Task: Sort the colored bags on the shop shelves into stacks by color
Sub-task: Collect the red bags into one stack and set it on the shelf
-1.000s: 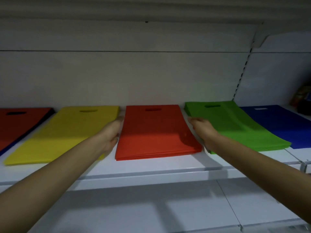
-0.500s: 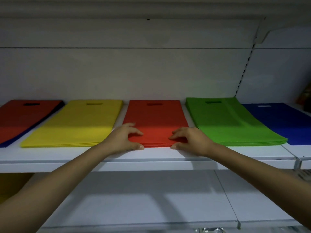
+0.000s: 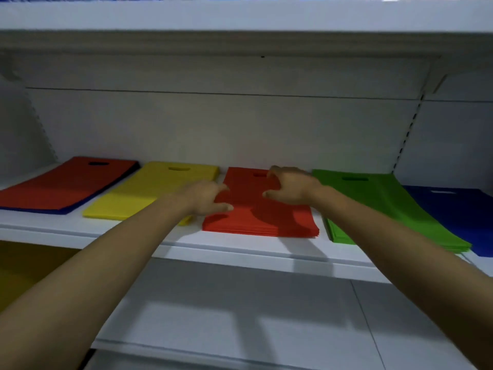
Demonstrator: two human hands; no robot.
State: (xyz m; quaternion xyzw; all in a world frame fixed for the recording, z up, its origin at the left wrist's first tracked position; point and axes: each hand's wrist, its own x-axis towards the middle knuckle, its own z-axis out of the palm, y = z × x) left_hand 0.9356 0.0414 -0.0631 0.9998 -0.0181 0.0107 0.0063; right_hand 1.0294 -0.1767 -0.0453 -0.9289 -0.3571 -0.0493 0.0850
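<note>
Two hands are laid, each grip spread, on the middle red stack [image 3: 266, 220] lying lengthwise front-to-back on the shelf [image 3: 240, 249]: left hand [image 3: 204, 200] at its left edge, right hand [image 3: 292, 188] farther back.

Left hand [image 3: 205, 199], right hand [image 3: 291, 188] moved farther back.

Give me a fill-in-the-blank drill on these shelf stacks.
The left hand and right hand are over the middle stack, which is coloured ___.
The neighbouring stack on its right is ___.
The far-left red bag lies on bags coloured ___.
Missing words: red; green; blue.
</note>
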